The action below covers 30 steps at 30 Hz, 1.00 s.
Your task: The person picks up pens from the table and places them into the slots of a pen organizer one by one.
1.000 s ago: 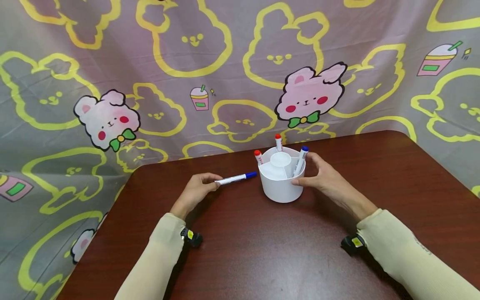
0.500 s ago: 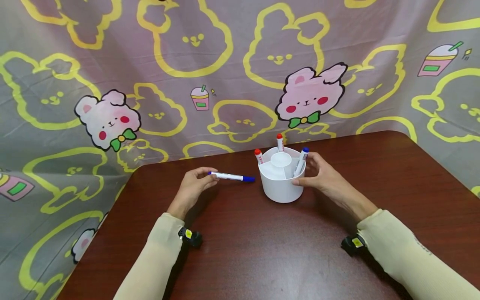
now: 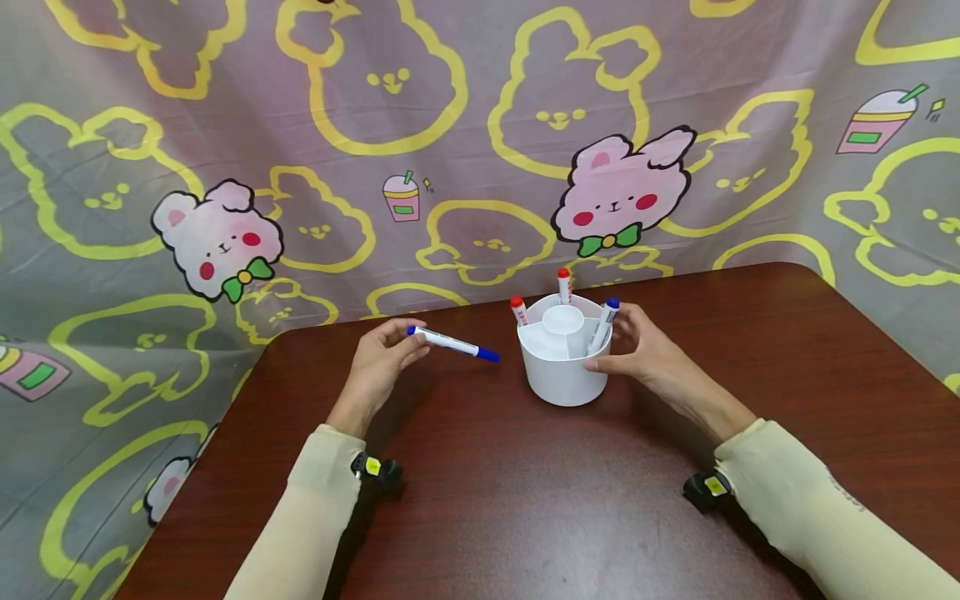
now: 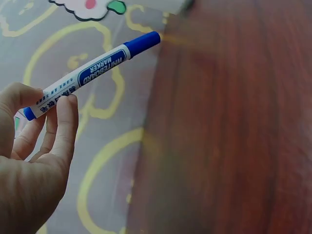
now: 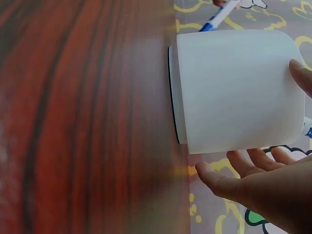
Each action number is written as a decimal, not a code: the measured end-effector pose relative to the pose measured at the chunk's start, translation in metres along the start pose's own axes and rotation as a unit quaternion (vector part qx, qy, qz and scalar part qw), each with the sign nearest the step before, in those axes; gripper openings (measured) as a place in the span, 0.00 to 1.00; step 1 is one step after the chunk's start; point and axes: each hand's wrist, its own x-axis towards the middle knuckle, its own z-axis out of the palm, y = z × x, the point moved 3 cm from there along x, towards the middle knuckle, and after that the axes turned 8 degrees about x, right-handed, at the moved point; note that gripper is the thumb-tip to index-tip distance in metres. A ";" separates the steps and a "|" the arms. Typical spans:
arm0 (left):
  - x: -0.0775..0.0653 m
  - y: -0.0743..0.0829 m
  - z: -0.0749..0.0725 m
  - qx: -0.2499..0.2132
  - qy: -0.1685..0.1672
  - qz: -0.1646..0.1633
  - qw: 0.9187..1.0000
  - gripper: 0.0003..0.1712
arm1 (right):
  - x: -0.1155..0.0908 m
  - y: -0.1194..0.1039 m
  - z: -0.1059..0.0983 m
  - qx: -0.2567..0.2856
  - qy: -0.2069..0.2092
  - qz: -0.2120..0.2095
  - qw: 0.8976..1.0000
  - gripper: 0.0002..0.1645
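My left hand [image 3: 377, 368] pinches a whiteboard marker [image 3: 453, 343] between thumb and fingertips at its rear end. In the left wrist view the label of this marker [image 4: 102, 68] reads "whiteboard marker", and its blue cap points away from the hand. The marker is raised off the table, tilted cap-down toward a white divided pen holder [image 3: 564, 381]. My right hand [image 3: 651, 354] holds that holder at its right side, thumb on the front rim and fingers behind. Standing in it are a blue-capped marker [image 3: 602, 325] on the right and two red-capped markers, one left [image 3: 519, 311] and one at the back [image 3: 564, 287].
The dark brown wooden table [image 3: 510, 500] bears the holder near its far edge. A curtain [image 3: 465, 108] printed with bears and drinks hangs behind it and along the sides. Each wrist wears a small black camera, such as the left camera [image 3: 378, 471].
My left hand has risen and drawn slightly left with the marker, whose cap now dips lower than its rear end. The right hand and the holder have stayed almost still.
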 end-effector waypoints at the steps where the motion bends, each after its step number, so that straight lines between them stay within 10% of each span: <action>1: -0.001 0.003 0.000 -0.009 0.002 0.005 1.000 0.18 | 0.000 0.000 0.000 0.000 0.000 -0.001 1.000 0.54; 15: -0.016 0.064 0.015 -0.064 -0.007 0.101 0.993 0.13 | -0.001 0.000 -0.004 -0.036 0.001 0.005 0.999 0.57; 30: -0.026 0.088 0.045 -0.031 -0.044 0.145 0.988 0.15 | -0.001 0.000 -0.003 -0.034 0.006 0.003 0.999 0.56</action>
